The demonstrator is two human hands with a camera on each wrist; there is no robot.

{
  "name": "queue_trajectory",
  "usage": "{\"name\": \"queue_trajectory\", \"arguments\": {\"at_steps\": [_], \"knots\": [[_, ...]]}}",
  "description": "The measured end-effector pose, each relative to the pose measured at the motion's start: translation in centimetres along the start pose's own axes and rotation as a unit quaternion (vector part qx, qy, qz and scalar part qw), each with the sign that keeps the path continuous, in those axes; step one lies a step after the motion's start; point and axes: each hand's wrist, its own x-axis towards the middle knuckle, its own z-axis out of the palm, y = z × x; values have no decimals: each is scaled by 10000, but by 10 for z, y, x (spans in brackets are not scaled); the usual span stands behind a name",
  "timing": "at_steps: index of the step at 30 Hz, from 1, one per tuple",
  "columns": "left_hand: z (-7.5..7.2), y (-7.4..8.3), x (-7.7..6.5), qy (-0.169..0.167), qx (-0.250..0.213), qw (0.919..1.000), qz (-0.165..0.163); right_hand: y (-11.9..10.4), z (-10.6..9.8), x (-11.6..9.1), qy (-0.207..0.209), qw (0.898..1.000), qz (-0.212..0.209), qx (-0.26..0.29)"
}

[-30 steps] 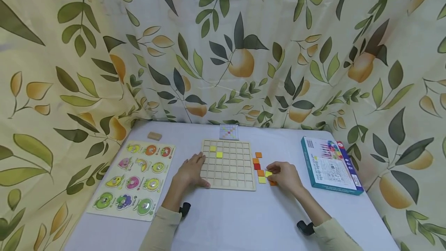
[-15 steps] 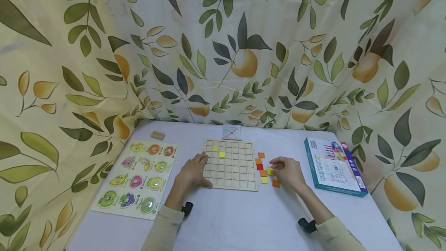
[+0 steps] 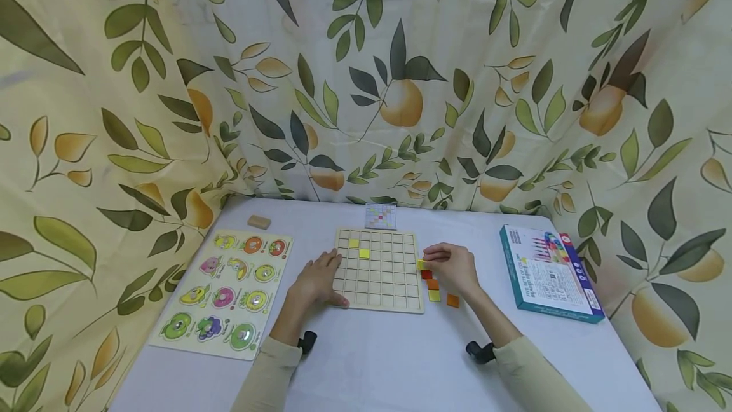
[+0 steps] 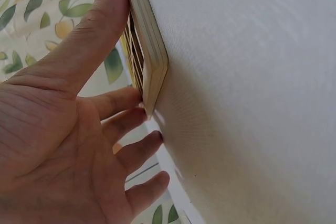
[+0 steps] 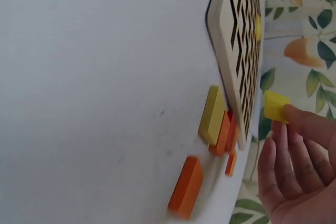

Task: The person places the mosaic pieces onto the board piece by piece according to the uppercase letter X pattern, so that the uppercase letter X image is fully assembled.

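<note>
A light wooden grid board [image 3: 380, 281] lies flat on the table, with two yellow square tiles [image 3: 364, 254] in cells near its upper left. My left hand [image 3: 316, 281] rests against the board's left side and lower-left corner. In the left wrist view its thumb [image 4: 89, 35] lies along the board's edge, and the fingers are spread and loosely bent. My right hand [image 3: 455, 269] pinches another yellow tile [image 5: 274, 106], held in the air just off the board's right edge. Below it lie loose orange, red and yellow tiles [image 3: 434, 295], partly covered by the hand.
A small pattern card [image 3: 380, 216] lies behind the board. To the left are a fruit picture puzzle [image 3: 269, 294] and a small wooden block [image 3: 259, 222]. A teal-edged box [image 3: 549, 272] sits at the right. A leaf-patterned curtain [image 3: 366, 164] hangs behind the table.
My right hand has picked up a yellow tile from the group at the right and carried it up and left towards the board. My left hand stays at the board's corner.
</note>
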Motion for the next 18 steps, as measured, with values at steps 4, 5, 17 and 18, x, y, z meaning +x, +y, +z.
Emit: {"name": "queue_trajectory", "arguments": {"at_steps": [4,5,17,18], "knots": [[-1,1,-2,-29,19,10000,-18,-11,12,7,-203,9989,7,422],[-2,1,-2,-27,18,10000,-18,-13,14,8,-253,9986,-23,472],[13,-10,8,-3,169,9999,-26,-29,47,27,-513,9968,-193,577],[13,-10,9,23,162,9999,-22,-29,48,28,-523,9970,-201,540]]}}
